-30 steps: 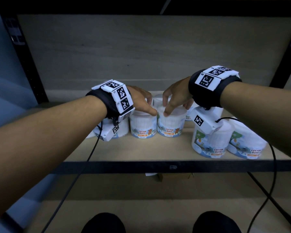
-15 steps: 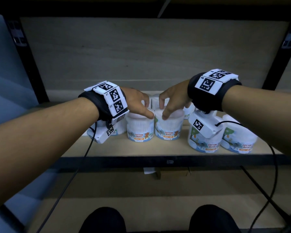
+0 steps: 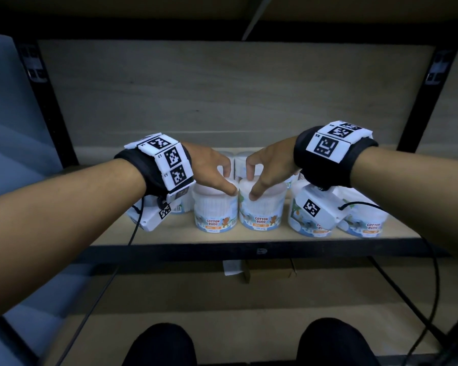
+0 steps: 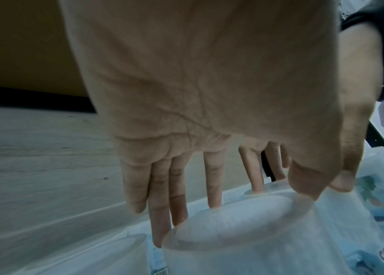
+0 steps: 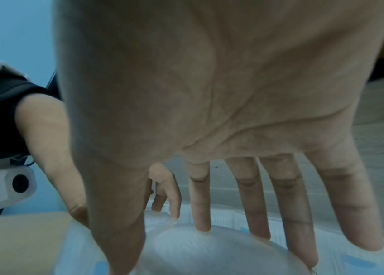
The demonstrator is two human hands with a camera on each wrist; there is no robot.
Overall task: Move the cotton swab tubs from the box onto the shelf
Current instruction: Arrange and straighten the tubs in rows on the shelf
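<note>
Matt pale wood-grain shelf board (image 3: 148, 233), black metal frame (image 3: 50, 101), translucent smooth plastic tubs (image 3: 214, 210)

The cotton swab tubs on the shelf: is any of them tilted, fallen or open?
Nothing stands out. The cotton swab tubs stand upright on the shelf with lids on, labels facing front. The left hand and right hand each grip one tub from above. The tubs behind the right wrist are partly hidden.

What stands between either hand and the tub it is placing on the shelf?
Nothing visible. The left hand grips the top of one tub, the right hand the tub beside it. Both tubs already stand on the shelf.
</note>
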